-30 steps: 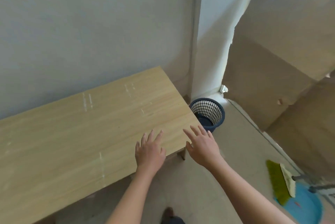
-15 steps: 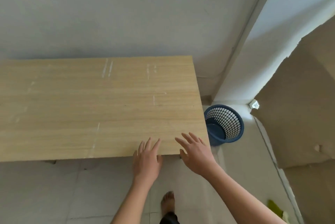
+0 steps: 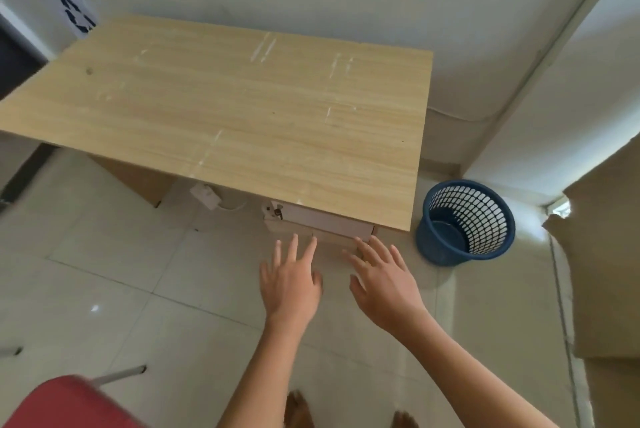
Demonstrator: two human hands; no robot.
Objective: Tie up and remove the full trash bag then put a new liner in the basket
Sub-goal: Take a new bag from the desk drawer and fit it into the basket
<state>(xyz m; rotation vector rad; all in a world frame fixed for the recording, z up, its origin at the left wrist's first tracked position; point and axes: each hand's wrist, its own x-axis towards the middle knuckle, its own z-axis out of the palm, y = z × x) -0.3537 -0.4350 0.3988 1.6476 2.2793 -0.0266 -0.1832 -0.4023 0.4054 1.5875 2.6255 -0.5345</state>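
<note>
Both hands were held out in front of the person, palms down and fingers spread, gripping nothing. The left hand (image 3: 290,284) hovered over the tiled floor (image 3: 104,272) just short of the counter's near edge, its fingertips pointing toward the drawer front (image 3: 318,220) under the right end of the counter (image 3: 242,109). The right hand (image 3: 382,282) was just beside it, fingers fanned the same way, the tips close to the drawer's lower right corner (whether they actually touched the wood could not be told).

The basket (image 3: 465,221), a dark blue plastic one with a perforated wall, stood upright on the floor just right of the counter's near right corner, near the wall corner. Its inside showed a bare dark bottom and open lattice; no bag was visible in it.

The counter's light wood top bore pale scuff marks and carried nothing. Beneath it, left of the drawer, a white power adapter (image 3: 206,192) with a cord lay on the floor. A sheet of brown cardboard (image 3: 606,254) leaned at the far right. At the near left, a red seat (image 3: 65,403) with a metal leg came into view, blurred. Two bare feet showed at the bottom edge. A white paper with dark blue marks (image 3: 74,14) hung on the far left wall.
</note>
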